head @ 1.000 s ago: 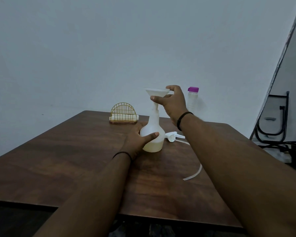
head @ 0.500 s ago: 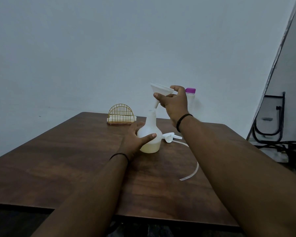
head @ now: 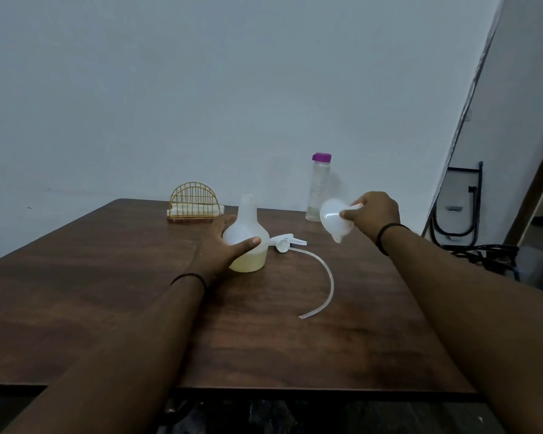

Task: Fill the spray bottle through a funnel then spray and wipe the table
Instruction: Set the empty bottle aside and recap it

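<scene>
A white translucent spray bottle (head: 248,227) stands open-necked on the brown table (head: 107,292), with pale yellow liquid in its lower part. My left hand (head: 220,249) grips its round body from the left. My right hand (head: 370,216) holds a white funnel (head: 334,219) by its spout, tilted with the mouth facing left, in the air to the right of the bottle. The white spray head (head: 284,241) with its long clear tube (head: 323,283) lies on the table just right of the bottle.
A clear bottle with a purple cap (head: 318,186) stands at the table's far edge behind the funnel. A gold wire holder with rolled white cloths (head: 195,203) sits at the back left. Black cables and a folded chair (head: 461,208) are off the table's right side.
My right hand lifted the funnel out of the spray bottle's neck and carried it right and down, tipping it sideways. My left hand stayed on the bottle.
</scene>
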